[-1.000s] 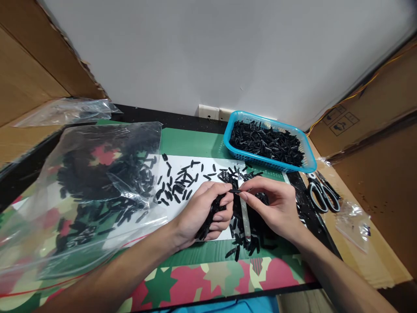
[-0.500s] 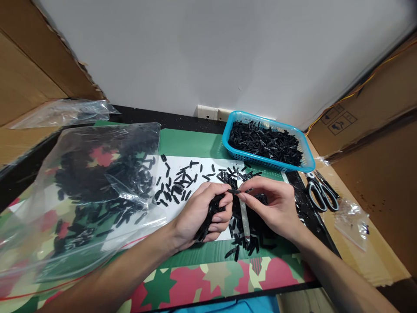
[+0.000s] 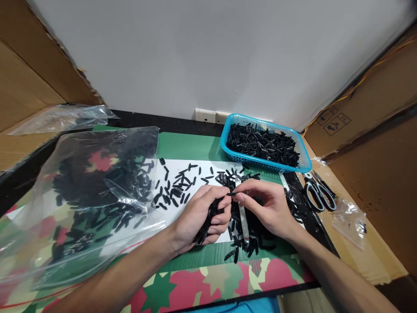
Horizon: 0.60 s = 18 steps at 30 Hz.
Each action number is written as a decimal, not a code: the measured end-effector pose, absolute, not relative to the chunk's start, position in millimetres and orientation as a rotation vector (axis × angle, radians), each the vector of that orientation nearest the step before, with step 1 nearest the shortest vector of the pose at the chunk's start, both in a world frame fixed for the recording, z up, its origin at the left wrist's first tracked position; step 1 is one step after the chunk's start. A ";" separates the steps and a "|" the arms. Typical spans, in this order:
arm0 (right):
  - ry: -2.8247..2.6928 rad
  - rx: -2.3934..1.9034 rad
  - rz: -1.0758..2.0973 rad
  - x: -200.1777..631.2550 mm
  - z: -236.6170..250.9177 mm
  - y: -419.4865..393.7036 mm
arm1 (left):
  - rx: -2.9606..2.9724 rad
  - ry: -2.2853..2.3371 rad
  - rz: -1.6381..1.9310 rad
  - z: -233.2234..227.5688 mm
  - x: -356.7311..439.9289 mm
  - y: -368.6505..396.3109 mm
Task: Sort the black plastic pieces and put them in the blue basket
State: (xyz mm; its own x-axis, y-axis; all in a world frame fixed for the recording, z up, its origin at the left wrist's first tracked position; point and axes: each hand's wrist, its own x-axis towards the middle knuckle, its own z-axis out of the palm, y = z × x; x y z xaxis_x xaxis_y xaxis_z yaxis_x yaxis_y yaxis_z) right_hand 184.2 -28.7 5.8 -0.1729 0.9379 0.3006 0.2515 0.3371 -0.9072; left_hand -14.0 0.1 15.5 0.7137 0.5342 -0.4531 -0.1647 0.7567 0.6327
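Observation:
My left hand (image 3: 202, 215) is closed around a bundle of small black plastic pieces (image 3: 208, 221), with its thumb and forefinger at the end of one piece. My right hand (image 3: 267, 204) pinches that same single black piece (image 3: 232, 194) from the other side, so both hands meet over a white sheet (image 3: 198, 163). Loose black pieces (image 3: 177, 184) are scattered on the sheet, and a heap of them (image 3: 247, 239) lies under my right hand. A pale narrow strip (image 3: 243, 219) lies among that heap.
A blue basket (image 3: 304, 163) full of black pieces stands at the back right. A large clear plastic bag (image 3: 87, 191) holding more pieces covers the left side. Scissors (image 3: 314, 191) and a small clear bag (image 3: 350, 219) lie at the right. Cardboard walls flank the green patterned mat (image 3: 195, 145).
Both hands stay together on the single black piece; the view has shifted slightly, and the hands have barely moved.

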 end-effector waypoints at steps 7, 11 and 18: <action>-1.641 -1.058 0.864 184.8 3.9 -27.8 | 0.607 0.685 0.434 16.3 -14.6 0.1; -1.641 -1.064 0.849 186.2 1.0 -27.6 | 0.605 0.687 0.442 15.3 -15.0 0.2; -1.706 -1.057 0.675 183.8 3.2 -29.9 | 0.635 0.681 0.444 14.7 -14.4 -0.6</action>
